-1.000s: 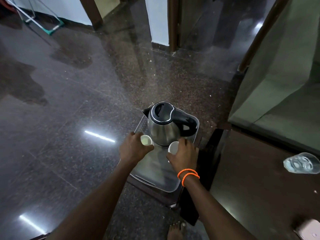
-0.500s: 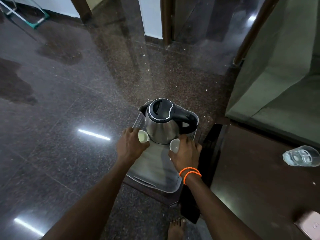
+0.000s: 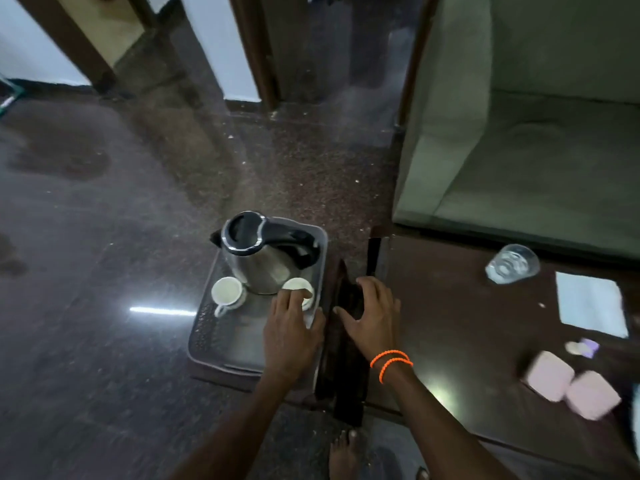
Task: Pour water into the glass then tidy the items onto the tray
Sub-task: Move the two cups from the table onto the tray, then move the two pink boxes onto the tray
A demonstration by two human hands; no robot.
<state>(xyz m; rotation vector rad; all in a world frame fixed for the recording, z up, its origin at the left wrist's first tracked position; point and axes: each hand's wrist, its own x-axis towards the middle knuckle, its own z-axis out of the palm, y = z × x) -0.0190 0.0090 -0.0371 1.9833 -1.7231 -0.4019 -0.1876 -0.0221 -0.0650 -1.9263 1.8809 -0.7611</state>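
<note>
Steel kettle with black lid and two small white cups sit on the grey plastic tray, centre frame. Left hand open, fingertips on the right cup; right hand open, empty. Clear drinking glass waits right of frame on the dark table — tidying looks nearly done.

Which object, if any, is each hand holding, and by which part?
Neither holds anything. The left hand is open, its fingertips resting on the rim of the right-hand cup on the tray; the right hand lies open, empty.
</note>
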